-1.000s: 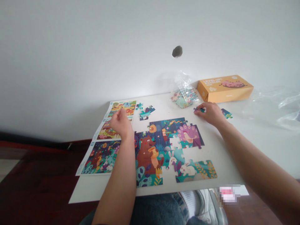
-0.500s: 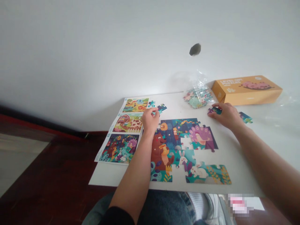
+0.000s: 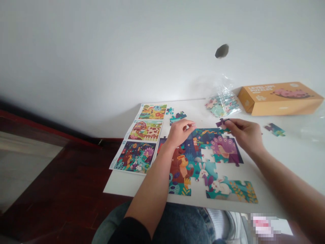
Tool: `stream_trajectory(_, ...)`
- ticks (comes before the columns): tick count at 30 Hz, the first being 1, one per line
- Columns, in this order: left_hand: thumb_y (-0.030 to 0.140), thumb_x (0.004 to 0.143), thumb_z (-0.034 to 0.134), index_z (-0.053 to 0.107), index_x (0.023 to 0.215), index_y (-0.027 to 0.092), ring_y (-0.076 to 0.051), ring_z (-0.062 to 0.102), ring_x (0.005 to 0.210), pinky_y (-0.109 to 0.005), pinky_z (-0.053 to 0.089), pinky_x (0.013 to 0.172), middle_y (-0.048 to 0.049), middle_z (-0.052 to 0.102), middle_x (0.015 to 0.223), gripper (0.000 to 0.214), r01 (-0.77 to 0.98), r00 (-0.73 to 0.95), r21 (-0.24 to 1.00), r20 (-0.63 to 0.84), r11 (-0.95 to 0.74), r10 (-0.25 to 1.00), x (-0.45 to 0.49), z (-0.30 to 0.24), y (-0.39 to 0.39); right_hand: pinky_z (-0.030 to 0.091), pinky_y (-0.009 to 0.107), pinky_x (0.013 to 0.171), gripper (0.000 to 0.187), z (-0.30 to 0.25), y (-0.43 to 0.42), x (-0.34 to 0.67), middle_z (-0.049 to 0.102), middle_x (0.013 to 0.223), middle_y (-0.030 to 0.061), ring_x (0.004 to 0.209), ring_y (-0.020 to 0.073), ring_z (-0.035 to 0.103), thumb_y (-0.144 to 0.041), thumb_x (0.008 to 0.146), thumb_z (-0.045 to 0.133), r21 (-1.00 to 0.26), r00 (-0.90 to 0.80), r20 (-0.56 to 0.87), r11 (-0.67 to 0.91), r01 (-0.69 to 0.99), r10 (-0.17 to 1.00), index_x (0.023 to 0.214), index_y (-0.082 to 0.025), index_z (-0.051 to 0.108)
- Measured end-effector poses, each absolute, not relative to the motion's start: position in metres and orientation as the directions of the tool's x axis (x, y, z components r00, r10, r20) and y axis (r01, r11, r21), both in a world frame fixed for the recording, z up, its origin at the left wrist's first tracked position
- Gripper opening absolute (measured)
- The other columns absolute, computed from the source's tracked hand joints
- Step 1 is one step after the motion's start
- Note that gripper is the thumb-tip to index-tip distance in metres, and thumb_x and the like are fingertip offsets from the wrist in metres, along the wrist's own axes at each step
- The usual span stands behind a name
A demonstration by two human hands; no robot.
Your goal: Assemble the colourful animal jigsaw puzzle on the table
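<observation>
A partly joined jigsaw puzzle (image 3: 186, 166) lies before me, with a bear, white rabbits and a purple peacock on it and gaps in its middle and lower edge. My right hand (image 3: 245, 134) pinches a purple and teal puzzle piece (image 3: 221, 124) just above the puzzle's top right edge, by the peacock. Over the puzzle's upper left part hovers my left hand (image 3: 180, 133), its fingers curled and thumb close to the fingertips; no piece shows in it. Its forearm hides some of the puzzle's left side.
Left of the puzzle lies a picture sheet (image 3: 132, 138) with three scenes. Loose pieces (image 3: 181, 115) rest beyond my left hand, and another loose piece (image 3: 275, 129) lies at the right. Along the wall are a clear bag of pieces (image 3: 222, 105) and an orange box (image 3: 279, 98).
My right hand has brought its piece left and toward the puzzle's top edge. My left hand has moved right, away from the loose pieces at the back. The view has shifted slightly.
</observation>
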State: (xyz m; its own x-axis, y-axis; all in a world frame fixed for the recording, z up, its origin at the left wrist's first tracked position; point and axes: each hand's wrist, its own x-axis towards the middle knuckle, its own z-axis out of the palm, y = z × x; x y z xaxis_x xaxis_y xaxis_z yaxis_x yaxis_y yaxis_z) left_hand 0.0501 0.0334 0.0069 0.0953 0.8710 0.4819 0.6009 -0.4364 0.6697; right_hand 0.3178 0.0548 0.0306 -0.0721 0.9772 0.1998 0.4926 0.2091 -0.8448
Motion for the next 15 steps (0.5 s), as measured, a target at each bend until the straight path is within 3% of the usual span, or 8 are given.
stream_trajectory(2, 0.037, 0.093, 0.064, 0.076, 0.102, 0.019, -0.013, 0.065, 0.07, -0.025, 0.048, 0.066, -0.0049, 0.077, 0.087, 0.023, 0.562, 0.171, 0.702, 0.418, -0.437, 0.892, 0.052, 0.008, 0.031, 0.041, 0.028, 0.052, 0.045, 0.028, 0.046, 0.303, 0.065, 0.061, 0.0023, 0.056, 0.0162, 0.057, -0.06, 0.084, 0.064, -0.912, -0.179, 0.088, 0.151, 0.38, 0.98, 0.08, -0.016, 0.074)
stream_trajectory(6, 0.036, 0.097, 0.058, 0.077, 0.104, 0.019, -0.017, 0.07, 0.08, -0.026, 0.052, 0.073, -0.0056, 0.078, 0.09, 0.027, 0.496, 0.27, 0.766, 0.312, -0.409, 0.911, 0.055, 0.01, 0.028, 0.053, 0.029, 0.06, 0.046, 0.024, 0.041, 0.287, 0.07, 0.072, 0.0035, 0.063, 0.0165, 0.063, -0.061, 0.076, 0.074, -0.988, -0.294, -0.063, -0.018, 0.152, 0.954, 0.078, -0.015, 0.073)
stream_trajectory(11, 0.037, 0.089, 0.068, 0.075, 0.096, 0.018, -0.014, 0.064, 0.07, -0.024, 0.049, 0.069, -0.0023, 0.076, 0.084, 0.022, 0.502, 0.28, 0.78, 0.263, -0.374, 0.923, 0.061, 0.01, 0.027, 0.06, 0.034, 0.066, 0.047, 0.025, 0.042, 0.285, 0.075, 0.08, 0.0068, 0.071, 0.021, 0.069, -0.059, 0.066, 0.082, -0.994, -0.305, -0.111, -0.108, 0.027, 0.946, 0.082, -0.016, 0.075)
stream_trajectory(15, 0.038, 0.09, 0.065, 0.072, 0.094, 0.016, -0.014, 0.064, 0.072, -0.023, 0.048, 0.067, -0.0022, 0.074, 0.083, 0.024, 0.451, 0.269, 0.822, 0.247, -0.348, 0.931, 0.065, 0.01, 0.026, 0.061, 0.033, 0.068, 0.043, 0.021, 0.041, 0.285, 0.077, 0.083, 0.0066, 0.076, 0.0219, 0.072, -0.054, 0.066, 0.085, -0.985, -0.369, -0.144, -0.17, -0.039, 0.918, 0.086, -0.017, 0.074)
